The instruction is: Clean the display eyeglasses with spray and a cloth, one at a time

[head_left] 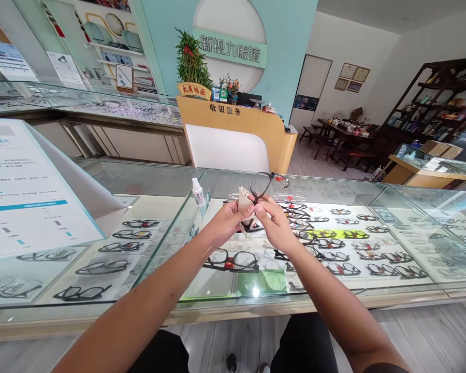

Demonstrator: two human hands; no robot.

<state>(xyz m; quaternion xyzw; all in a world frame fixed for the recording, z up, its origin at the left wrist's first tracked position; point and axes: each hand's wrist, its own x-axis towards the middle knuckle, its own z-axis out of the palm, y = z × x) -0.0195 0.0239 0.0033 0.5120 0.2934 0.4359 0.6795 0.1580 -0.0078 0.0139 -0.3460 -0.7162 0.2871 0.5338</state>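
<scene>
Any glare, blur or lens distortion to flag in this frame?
Head view: a small, hard glare spot on the glass counter, over the green card; paler reflections on the glass at both sides; wide-angle distortion, with the door leaning and both forearms stretched towards the bottom edge; the left hand and right hand show no obvious motion blur.
</scene>
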